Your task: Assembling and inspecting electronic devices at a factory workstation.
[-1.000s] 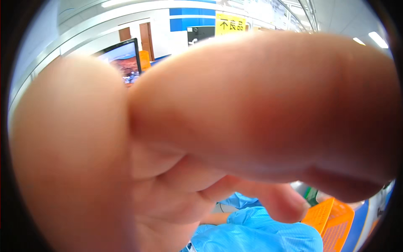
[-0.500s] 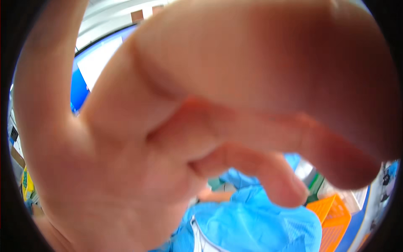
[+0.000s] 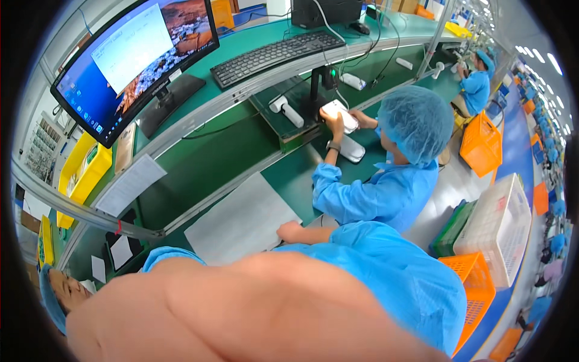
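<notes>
Very near the camera, bare skin of my left hand (image 3: 253,308) fills the bottom of the head view. It is blurred, and its fingers are out of sight. Beyond it my right hand (image 3: 290,232) reaches out of a blue sleeve (image 3: 362,234) and rests at the edge of a large white sheet (image 3: 241,208) on the green bench. Its fingers look curled in; whether anything is inside them is hidden. The blue work garment (image 3: 398,277) covers the lower right.
A co-worker in a blue cap (image 3: 416,123) holds a white device (image 3: 341,114) at the bench. A monitor (image 3: 139,60) and a black keyboard (image 3: 274,57) stand on the upper shelf. Yellow bins (image 3: 84,175) are left, orange (image 3: 473,289) and white crates (image 3: 497,235) right. Another person (image 3: 57,298) appears far left.
My left hand, which covered most of the view with bent fingers, has dropped to the bottom. The bench, monitor and co-worker now show.
</notes>
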Available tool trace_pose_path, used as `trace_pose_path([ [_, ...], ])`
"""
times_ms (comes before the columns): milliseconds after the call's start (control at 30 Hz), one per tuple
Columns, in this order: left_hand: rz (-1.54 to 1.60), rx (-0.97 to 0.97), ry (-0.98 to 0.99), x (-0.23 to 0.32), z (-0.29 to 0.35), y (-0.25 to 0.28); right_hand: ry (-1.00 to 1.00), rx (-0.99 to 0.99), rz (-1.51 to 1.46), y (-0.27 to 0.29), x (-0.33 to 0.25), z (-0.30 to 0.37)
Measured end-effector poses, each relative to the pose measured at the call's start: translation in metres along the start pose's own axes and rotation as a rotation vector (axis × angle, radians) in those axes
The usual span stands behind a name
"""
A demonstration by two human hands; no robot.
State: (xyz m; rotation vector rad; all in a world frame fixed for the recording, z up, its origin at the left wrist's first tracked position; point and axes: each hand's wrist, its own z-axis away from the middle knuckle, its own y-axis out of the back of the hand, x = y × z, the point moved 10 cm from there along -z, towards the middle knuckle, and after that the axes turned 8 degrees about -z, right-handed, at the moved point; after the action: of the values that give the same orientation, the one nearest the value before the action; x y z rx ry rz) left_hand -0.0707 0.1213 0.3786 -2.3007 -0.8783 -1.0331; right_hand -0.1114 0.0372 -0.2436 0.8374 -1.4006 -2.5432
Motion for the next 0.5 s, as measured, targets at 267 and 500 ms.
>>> trace_pose_path([
  [267, -0.021, -0.031, -0.063, 0.003, 0.016, 0.022, 0.023, 0.031, 0.008, 0.005, 0.008, -0.009],
  [500, -0.038, -0.065, -0.132, -0.013, 0.010, -0.002, -0.008, 0.018, 0.011, 0.005, 0.005, -0.002],
])
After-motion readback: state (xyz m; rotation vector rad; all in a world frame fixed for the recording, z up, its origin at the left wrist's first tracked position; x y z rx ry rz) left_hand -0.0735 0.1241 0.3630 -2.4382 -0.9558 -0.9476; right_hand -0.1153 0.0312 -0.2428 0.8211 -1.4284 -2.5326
